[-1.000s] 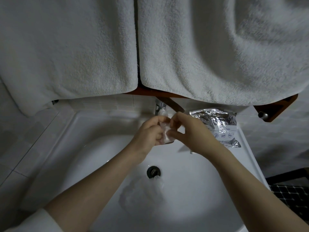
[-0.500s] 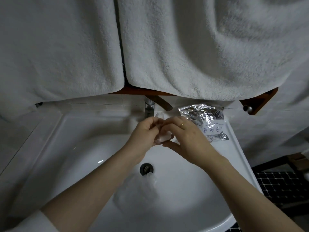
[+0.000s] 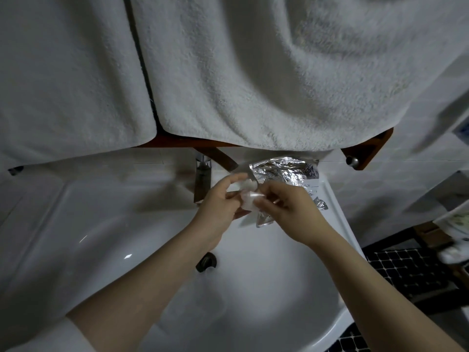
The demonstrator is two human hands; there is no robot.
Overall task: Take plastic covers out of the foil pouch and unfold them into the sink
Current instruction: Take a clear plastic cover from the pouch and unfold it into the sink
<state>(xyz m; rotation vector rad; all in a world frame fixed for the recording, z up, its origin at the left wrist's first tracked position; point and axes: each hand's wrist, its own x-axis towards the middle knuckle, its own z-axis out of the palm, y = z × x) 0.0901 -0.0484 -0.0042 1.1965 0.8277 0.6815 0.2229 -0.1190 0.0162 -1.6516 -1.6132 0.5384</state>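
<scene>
Both hands, left hand [image 3: 218,207] and right hand [image 3: 289,207], are now pinching and pulling apart the folded plastic cover [image 3: 250,196] above the sink [image 3: 76,224], so unfolding is beginning.

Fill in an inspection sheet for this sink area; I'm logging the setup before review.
Surface: white sink, dark drain in the basin, faucet at the back.
Job's things: clear plastic cover held over the basin; crumpled foil pouch on the sink's back right ledge.
Clutter: nothing seen.
Hands: left hand and right hand both pinch the cover.
Cables: nothing seen.
Surroundings: two white towels hang over a wooden rack; dark tiled floor on the right.
</scene>
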